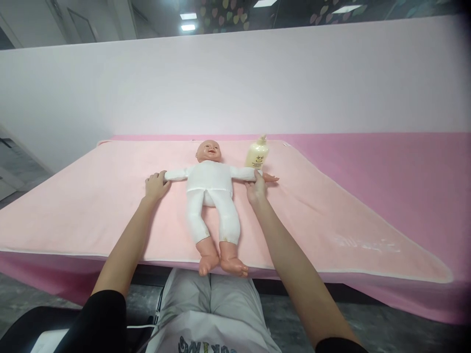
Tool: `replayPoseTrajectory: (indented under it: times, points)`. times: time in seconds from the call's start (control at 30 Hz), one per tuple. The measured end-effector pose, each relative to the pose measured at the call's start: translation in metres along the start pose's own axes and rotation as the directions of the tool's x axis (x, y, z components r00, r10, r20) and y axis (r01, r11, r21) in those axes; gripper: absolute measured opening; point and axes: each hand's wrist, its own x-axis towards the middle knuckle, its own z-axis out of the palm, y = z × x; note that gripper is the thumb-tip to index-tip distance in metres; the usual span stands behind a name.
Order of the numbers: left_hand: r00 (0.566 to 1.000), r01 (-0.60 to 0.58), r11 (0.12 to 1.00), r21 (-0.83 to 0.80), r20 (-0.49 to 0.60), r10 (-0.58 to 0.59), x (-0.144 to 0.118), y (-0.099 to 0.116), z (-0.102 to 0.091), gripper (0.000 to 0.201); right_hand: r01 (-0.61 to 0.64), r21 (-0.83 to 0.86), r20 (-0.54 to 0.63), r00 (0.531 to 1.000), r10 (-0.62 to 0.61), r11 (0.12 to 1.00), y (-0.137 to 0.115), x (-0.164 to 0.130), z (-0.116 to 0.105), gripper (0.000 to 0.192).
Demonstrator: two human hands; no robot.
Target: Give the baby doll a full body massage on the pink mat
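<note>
A baby doll [209, 176] is lying on its back on a soft, matte pink blanket [294, 230] spread over the table [405, 166]. Its smooth, rounded, shiny head and feet are contrasting with a padded white cloth body. Its long axis is running away from the near edge, the head pointing toward the plain white wall [239, 88], both arms stretching sideways. The left hand [156, 185] is gripping one arm's end with curled fingers; the right hand [257, 189] is clasping the other near the wrist. A pale yellow, rounded bottle [257, 154] is standing just behind that arm.
</note>
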Motion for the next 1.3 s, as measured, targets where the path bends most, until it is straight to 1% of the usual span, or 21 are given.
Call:
replayPoseTrajectory:
  times: [0.1,0.27,0.4,0.5,0.57,0.67,0.77,0.8,0.83,0.87,0.9,0.93,1.0,1.03,1.07,1.13,1.17,1.2,1.23,1.27,1.3]
  points:
    - [1.0,-0.006,1.0,-0.008,-0.003,0.006,0.0,-0.001,0.001,0.05,-0.057,0.027,-0.02,0.998,0.057,0.998,-0.005,0.001,0.0,0.039]
    - [0.999,-0.002,1.0,-0.011,-0.04,0.002,-0.001,0.002,0.002,0.049,-0.164,0.144,-0.021,0.985,0.169,0.976,-0.009,-0.003,0.002,0.033]
    - [0.999,0.004,1.0,-0.024,-0.052,-0.005,-0.001,0.003,0.003,0.048,-0.183,0.107,0.011,0.983,0.183,0.977,-0.011,-0.004,0.001,0.03]
    - [0.998,0.034,0.999,-0.025,-0.048,-0.036,-0.002,0.001,0.005,0.05,-0.197,0.08,0.012,0.98,0.197,0.977,-0.012,-0.003,0.001,0.031]
    - [0.996,0.047,0.999,-0.027,-0.081,-0.049,-0.003,0.001,0.006,0.053,-0.212,0.1,-0.003,0.977,0.213,0.972,-0.012,-0.003,0.002,0.032]
    - [0.983,-0.007,0.997,-0.071,-0.184,-0.006,-0.007,0.014,-0.001,0.058,-0.22,0.152,-0.015,0.974,0.224,0.964,-0.013,-0.004,0.002,0.034]
    - [0.945,-0.16,0.961,-0.225,-0.315,0.084,-0.019,0.045,-0.023,0.048,-0.215,0.186,-0.003,0.976,0.219,0.959,-0.013,-0.004,0.002,0.035]
    - [0.924,-0.232,0.922,-0.309,-0.367,0.11,-0.027,0.059,-0.033,0.041,-0.214,0.192,0.0,0.976,0.218,0.958,-0.013,-0.003,0.002,0.034]
    - [0.904,-0.315,0.859,-0.404,-0.404,0.142,-0.038,0.073,-0.045,0.035,-0.216,0.198,0.0,0.975,0.22,0.956,-0.013,-0.003,0.002,0.034]
    - [0.89,-0.388,0.771,-0.505,-0.422,0.172,-0.052,0.087,-0.056,0.03,-0.219,0.203,-0.005,0.974,0.224,0.954,-0.013,-0.003,0.002,0.033]
    - [0.887,-0.424,0.671,-0.609,-0.43,0.169,-0.069,0.1,-0.067,0.027,-0.223,0.21,-0.013,0.973,0.231,0.952,-0.013,-0.003,0.003,0.033]
    - [0.896,-0.421,0.576,-0.701,-0.42,0.143,-0.089,0.112,-0.077,0.025,-0.228,0.216,-0.021,0.971,0.238,0.949,-0.014,-0.003,0.003,0.032]
    - [0.931,-0.348,0.406,-0.845,-0.363,0.043,-0.134,0.131,-0.09,0.023,-0.237,0.227,-0.029,0.968,0.249,0.945,-0.015,-0.004,0.004,0.03]
    - [0.945,-0.307,0.345,-0.887,-0.328,-0.003,-0.156,0.138,-0.092,0.021,-0.237,0.232,-0.029,0.968,0.251,0.943,-0.015,-0.005,0.005,0.029]
    - [0.95,-0.287,0.309,-0.907,-0.312,-0.032,-0.176,0.143,-0.093,0.02,-0.236,0.234,-0.027,0.968,0.249,0.943,-0.016,-0.007,0.005,0.028]
    - [0.957,-0.255,0.303,-0.918,-0.284,-0.056,-0.207,0.151,-0.087,0.019,-0.234,0.234,-0.026,0.969,0.247,0.944,-0.018,-0.009,0.007,0.027]
    - [0.958,-0.26,0.329,-0.908,-0.286,-0.031,-0.217,0.154,-0.083,0.018,-0.236,0.232,-0.03,0.968,0.249,0.944,-0.018,-0.01,0.007,0.027]
    - [0.95,-0.297,0.37,-0.88,-0.311,0.023,-0.225,0.157,-0.078,0.017,-0.24,0.23,-0.036,0.966,0.254,0.943,-0.019,-0.01,0.008,0.027]
    - [0.933,-0.353,0.413,-0.839,-0.348,0.091,-0.231,0.159,-0.073,0.015,-0.245,0.229,-0.041,0.965,0.261,0.942,-0.019,-0.009,0.008,0.028]
    - [0.901,-0.431,0.443,-0.786,-0.399,0.169,-0.234,0.161,-0.067,0.014,-0.249,0.228,-0.043,0.963,0.265,0.941,-0.019,-0.009,0.008,0.029]
    - [0.854,-0.519,0.45,-0.727,-0.462,0.239,-0.238,0.163,-0.062,0.014,-0.251,0.226,-0.04,0.963,0.267,0.941,-0.019,-0.008,0.008,0.031]
